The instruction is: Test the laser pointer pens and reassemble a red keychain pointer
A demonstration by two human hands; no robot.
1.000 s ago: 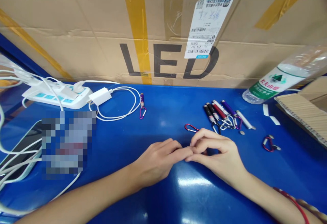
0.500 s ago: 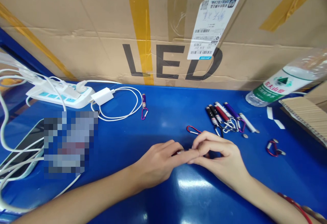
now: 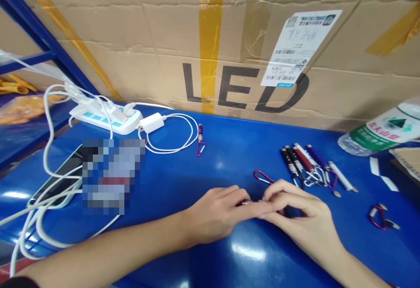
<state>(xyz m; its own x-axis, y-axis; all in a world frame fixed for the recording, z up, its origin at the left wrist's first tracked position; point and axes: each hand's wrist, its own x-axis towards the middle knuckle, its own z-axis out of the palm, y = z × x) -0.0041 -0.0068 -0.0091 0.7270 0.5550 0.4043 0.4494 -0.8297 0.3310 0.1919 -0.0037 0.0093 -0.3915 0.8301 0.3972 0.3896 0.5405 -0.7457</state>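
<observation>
My left hand (image 3: pixel 223 213) is closed around a small red penlight (image 3: pixel 244 202); only a strip of its red barrel and a shiny metal end show between the fingers. My right hand (image 3: pixel 295 209) is pinched at the tip of the left index finger. Whatever lies between those fingertips is hidden. Just beyond the right hand lies a red carabiner clip (image 3: pixel 263 177). To its right, several penlights (image 3: pixel 305 161) in black, red, white and purple lie side by side with clips attached. A small round cell (image 3: pixel 336 194) rests near them.
A purple penlight (image 3: pixel 200 134) lies by a coiled white cable (image 3: pixel 170 151). On the left are a power strip (image 3: pixel 105 117) and a phone (image 3: pixel 62 174). A large cardboard box (image 3: pixel 164 29) stands behind. At right are a water bottle (image 3: pixel 380 132) and another red clip (image 3: pixel 377 218).
The camera view has swung left, so the things on the table appear farther right. Both hands stay together in nearly the same pose.
</observation>
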